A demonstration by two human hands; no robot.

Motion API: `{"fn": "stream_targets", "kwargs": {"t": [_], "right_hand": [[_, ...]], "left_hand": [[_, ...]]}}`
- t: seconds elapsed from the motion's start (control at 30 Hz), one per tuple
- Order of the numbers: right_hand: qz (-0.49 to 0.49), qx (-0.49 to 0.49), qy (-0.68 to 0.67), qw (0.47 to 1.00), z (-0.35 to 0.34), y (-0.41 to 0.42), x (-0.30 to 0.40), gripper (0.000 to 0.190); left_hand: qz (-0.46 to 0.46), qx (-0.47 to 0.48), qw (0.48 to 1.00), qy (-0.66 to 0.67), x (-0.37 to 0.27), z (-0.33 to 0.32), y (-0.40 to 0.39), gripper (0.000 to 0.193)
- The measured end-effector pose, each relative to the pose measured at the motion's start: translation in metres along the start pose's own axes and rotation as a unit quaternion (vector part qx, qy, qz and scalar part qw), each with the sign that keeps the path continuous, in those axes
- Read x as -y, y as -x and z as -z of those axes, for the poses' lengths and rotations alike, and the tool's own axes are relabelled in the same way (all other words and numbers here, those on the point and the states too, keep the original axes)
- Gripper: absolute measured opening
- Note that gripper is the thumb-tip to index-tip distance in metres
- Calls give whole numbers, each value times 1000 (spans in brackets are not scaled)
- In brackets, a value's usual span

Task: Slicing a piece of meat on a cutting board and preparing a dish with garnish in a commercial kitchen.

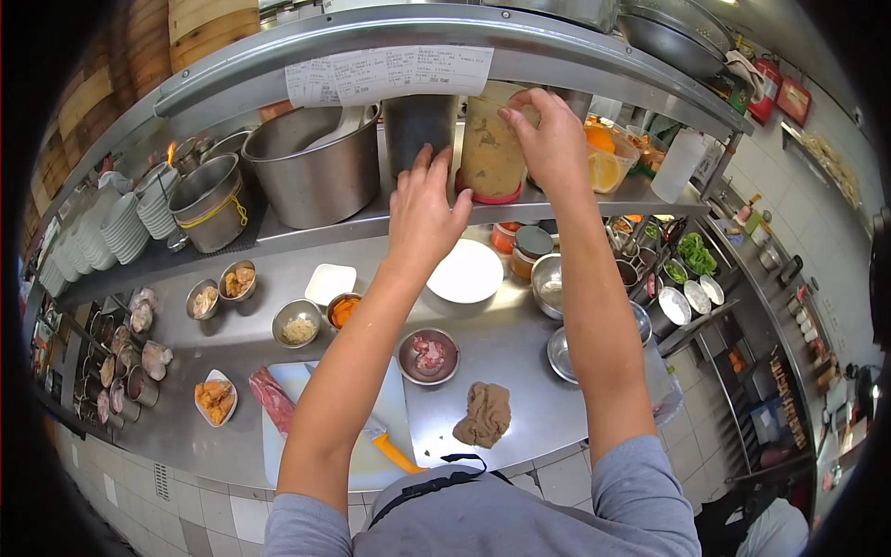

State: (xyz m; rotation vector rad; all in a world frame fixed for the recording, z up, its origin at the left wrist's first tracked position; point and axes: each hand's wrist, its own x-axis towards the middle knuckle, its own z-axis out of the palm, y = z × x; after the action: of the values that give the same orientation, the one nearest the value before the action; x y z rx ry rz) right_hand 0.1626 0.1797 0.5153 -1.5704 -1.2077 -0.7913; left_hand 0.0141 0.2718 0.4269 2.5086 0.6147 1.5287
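Note:
My right hand (553, 136) is at the upper right side of a tall clear plastic container (491, 150) with yellowish-brown contents and a red base; thumb and fingertips pinch near its top. My left hand (430, 202), fingers spread, reaches to the front of a dark metal container (418, 132) beside it, the thumb near the red base. Whether it grips anything is not clear. Below, on the steel counter, a piece of raw meat (273, 400) and a yellow-handled knife (393, 452) lie on a white cutting board (334, 463). A steel bowl of cut meat (429, 356) stands right of the board.
A large steel pot (313, 174) and stacked white bowls (125, 223) stand on the shelf (348, 224). Printed paper slips (418, 69) hang above. A white plate (466, 271), a brown cloth (484, 416), small bowls and a dish of orange food (214, 400) are on the counter.

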Motion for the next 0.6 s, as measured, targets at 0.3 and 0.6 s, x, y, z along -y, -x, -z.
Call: {"fn": "stream_targets", "kwargs": {"t": [0.3,0.6], "right_hand": [[16,-21,-70,997,18,0,-10,27],[14,67,-169,983,65,7,-4,23]], "left_hand": [[50,58,996,-43,-26,-14,-1,93],[43,33,997,-62,-29,-23,3,76]]}}
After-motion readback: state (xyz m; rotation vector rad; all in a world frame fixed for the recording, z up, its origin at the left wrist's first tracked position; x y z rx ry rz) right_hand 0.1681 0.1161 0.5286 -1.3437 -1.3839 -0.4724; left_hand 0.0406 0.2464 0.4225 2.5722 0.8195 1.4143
